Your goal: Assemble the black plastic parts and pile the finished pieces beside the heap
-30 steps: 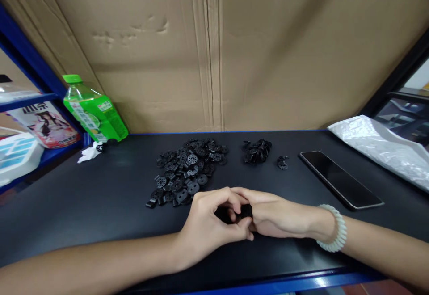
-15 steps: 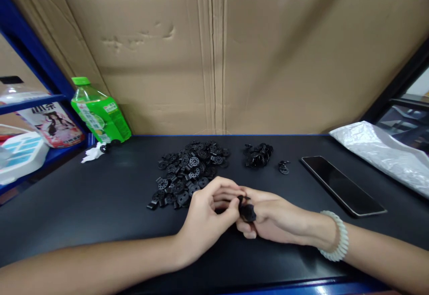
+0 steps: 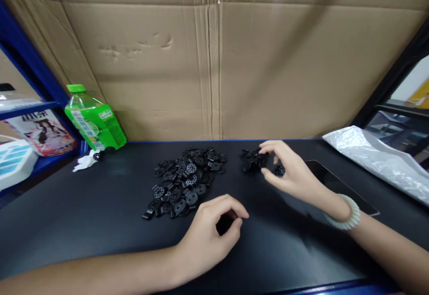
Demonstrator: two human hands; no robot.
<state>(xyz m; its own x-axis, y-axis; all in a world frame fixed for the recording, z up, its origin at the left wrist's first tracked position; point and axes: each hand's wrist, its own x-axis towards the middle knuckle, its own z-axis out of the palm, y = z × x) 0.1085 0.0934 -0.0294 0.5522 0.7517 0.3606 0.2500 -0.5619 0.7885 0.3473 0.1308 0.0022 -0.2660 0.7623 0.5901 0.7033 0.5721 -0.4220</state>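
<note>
Evidently sorted into two lots, the perforated black plastic discs lie in a big heap (image 3: 187, 179) at the counter's (image 3: 100, 205) middle, with a smaller pile (image 3: 253, 160) to its right. The right hand (image 3: 284, 170) reaches that small pile, fingers (image 3: 268, 148) loosely spread and pinching nothing clearly visible. The left hand (image 3: 209, 237) rests near, curled around a small dark piece (image 3: 225, 221).

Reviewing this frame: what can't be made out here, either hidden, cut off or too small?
- Head view: whether the left hand holds anything; its curled fingers cover the palm.
- What the right hand pinches at the small pile of black parts; the fingers hide it.
- The phone, partly covered by the right wrist.
- The plastic bag, cut off by the right edge.
- The bottle label text, too small to read.
</note>
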